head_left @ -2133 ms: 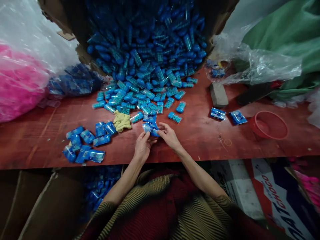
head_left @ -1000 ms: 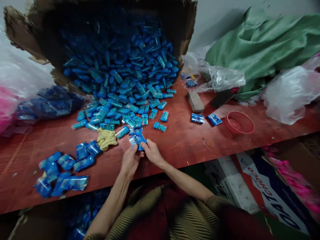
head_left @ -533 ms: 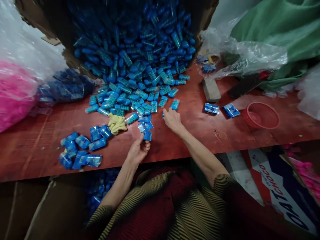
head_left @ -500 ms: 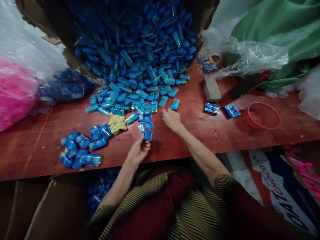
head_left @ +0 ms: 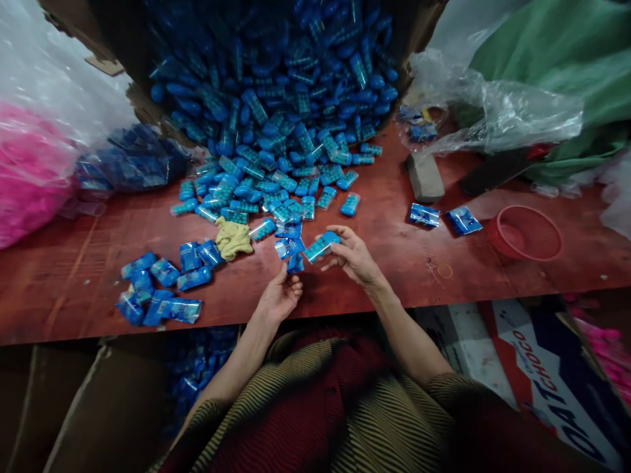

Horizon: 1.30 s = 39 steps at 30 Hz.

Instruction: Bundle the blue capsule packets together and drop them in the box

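In my right hand [head_left: 357, 257] is a small clear container [head_left: 319, 247] with a blue cap and turquoise pieces inside, held tilted above the table. My left hand [head_left: 282, 295] sits lower and to the left, its thumb and fingertips closed on a small blue wrapper [head_left: 296, 264]. Just beyond that wrapper lie more flat blue wrappers [head_left: 289, 247], partly overlapping. A large heap of similar containers [head_left: 261, 174] spreads toward me from a torn cardboard box [head_left: 424, 33]. Several blue wrapped packets [head_left: 194, 278] are grouped left of my left hand.
A crumpled yellow cloth [head_left: 233, 238] lies near the heap. Rightward on the red table [head_left: 374, 289] are a grey block [head_left: 424, 177], two bundles of blue wrappers [head_left: 463, 220] and a red plastic basket [head_left: 525, 234]. Clear bags of blue wrappers [head_left: 133, 161] and pink items [head_left: 34, 171] stand left.
My right hand has drawn back from the heap's edge toward my left hand, and the container now shows in its fingers. My left hand has stayed at the wrappers. The view has shifted slightly.
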Available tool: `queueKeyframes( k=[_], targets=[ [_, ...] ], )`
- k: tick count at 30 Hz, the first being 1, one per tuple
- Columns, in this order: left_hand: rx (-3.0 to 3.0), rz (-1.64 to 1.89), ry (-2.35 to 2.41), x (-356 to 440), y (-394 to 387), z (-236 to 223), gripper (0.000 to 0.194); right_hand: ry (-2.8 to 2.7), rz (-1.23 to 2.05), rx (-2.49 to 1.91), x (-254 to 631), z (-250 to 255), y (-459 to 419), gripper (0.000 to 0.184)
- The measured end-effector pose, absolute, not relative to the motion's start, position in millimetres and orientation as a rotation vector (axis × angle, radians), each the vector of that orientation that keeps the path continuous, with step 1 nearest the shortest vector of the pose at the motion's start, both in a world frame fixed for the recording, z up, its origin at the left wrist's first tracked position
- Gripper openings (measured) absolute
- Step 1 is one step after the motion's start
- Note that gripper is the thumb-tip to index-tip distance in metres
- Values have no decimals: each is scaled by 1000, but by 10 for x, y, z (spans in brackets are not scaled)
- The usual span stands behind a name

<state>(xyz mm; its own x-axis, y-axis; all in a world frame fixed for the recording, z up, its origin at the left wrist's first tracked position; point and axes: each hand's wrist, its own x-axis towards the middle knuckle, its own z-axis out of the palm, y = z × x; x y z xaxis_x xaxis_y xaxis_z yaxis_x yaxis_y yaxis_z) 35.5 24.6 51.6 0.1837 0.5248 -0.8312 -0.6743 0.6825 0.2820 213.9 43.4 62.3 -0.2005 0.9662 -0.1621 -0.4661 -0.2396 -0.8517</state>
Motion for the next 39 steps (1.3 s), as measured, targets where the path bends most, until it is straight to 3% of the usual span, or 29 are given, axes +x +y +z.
queueKeyframes(
  k=[39],
  targets=[
    [-38, 947, 1054, 343, 151, 518, 28, -1245, 1296, -1082, 2022, 664, 103, 39]
  ],
)
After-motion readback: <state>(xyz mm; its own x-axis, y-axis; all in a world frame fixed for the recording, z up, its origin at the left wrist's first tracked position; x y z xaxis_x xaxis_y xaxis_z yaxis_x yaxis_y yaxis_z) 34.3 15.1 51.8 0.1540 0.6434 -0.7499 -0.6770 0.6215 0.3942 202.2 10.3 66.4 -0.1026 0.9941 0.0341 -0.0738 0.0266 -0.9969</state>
